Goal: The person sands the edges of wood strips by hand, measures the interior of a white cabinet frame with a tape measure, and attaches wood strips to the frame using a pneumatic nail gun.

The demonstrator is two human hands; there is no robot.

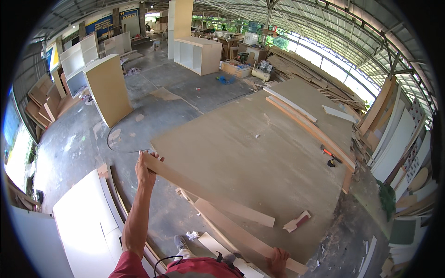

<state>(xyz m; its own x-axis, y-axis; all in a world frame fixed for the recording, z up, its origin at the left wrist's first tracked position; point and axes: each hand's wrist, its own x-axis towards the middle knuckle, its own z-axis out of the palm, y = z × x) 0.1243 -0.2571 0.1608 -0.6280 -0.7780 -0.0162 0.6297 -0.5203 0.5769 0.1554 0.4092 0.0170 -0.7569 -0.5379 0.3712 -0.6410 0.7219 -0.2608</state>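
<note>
My left hand (146, 169) is closed around the far-left end of a long, narrow wooden board (208, 196). That board slants down to the right across a large brown sheet (241, 143) on the floor. Nearer to me, my right hand (278, 260) grips the edge of a second wooden strip (236, 226) near its right end; some of its fingers are hidden. A small offcut (296, 221) with a dark red face rests on the sheet beside the first board. Thin battens (204, 217) run close to my feet.
White panels (85, 222) lie at my left. Across the sheet's right part stretch long planks (315, 129), near an orange-handled tool (330, 155). A tan upright cabinet (109, 90) stands far left, a white-fronted cabinet (197, 54) at the back. Boards (394, 139) lean along the right side.
</note>
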